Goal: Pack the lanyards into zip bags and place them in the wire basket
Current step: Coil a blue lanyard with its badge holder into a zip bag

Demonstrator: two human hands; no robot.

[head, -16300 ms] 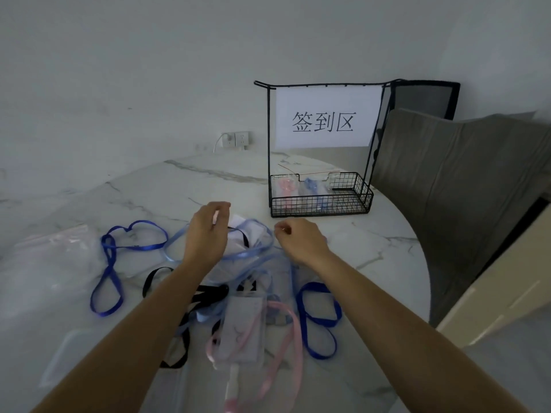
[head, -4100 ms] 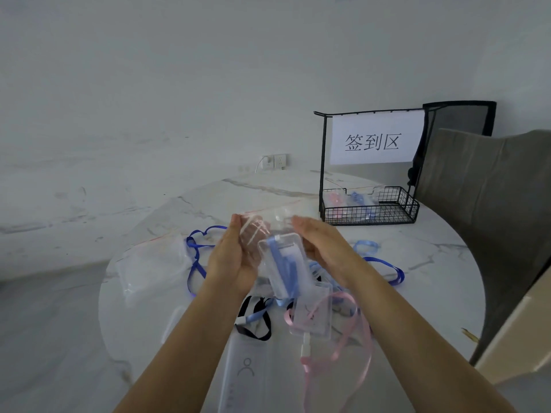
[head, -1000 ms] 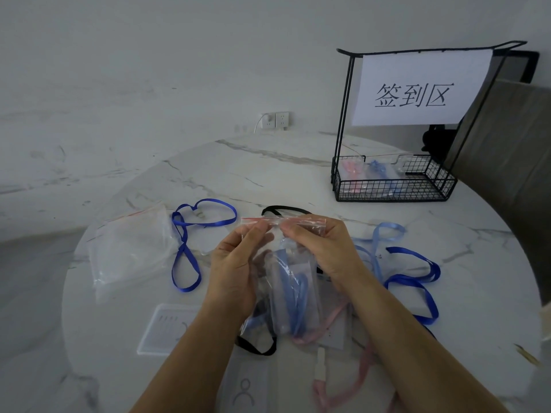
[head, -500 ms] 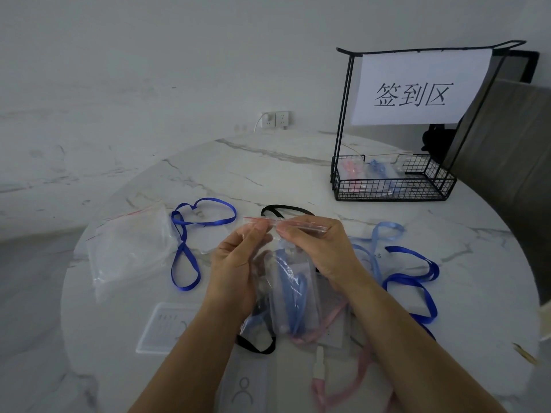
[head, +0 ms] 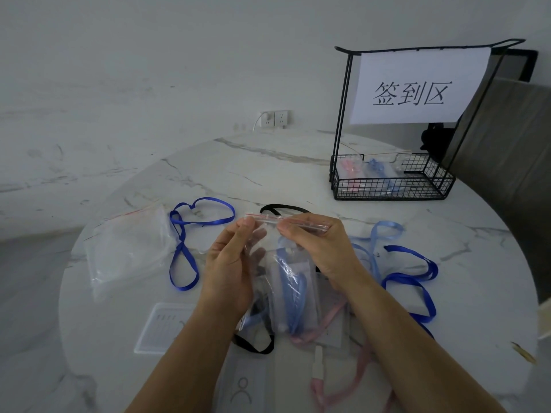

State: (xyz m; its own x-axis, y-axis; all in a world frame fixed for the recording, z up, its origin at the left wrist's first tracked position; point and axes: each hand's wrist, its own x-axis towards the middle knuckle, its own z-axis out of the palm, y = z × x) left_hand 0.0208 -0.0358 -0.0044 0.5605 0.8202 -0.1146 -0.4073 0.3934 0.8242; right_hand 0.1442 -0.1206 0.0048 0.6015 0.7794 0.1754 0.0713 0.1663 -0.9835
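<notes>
Left hand (head: 231,272) and right hand (head: 320,248) both pinch the red-striped seal strip of a clear zip bag (head: 286,281), held upright above the marble table (head: 268,174): left thumb and fingers at the strip's left end, right thumb and forefinger near its middle. Inside the bag, a light blue lanyard (head: 293,289) with card holder hangs folded. Loose lanyards lie beneath and around: dark blue (head: 190,234) left, dark blue (head: 417,281) right, pink (head: 343,374) near. A stack of empty bags (head: 128,248) lies far left. The wire basket (head: 390,183) stands far right, packed bags inside.
</notes>
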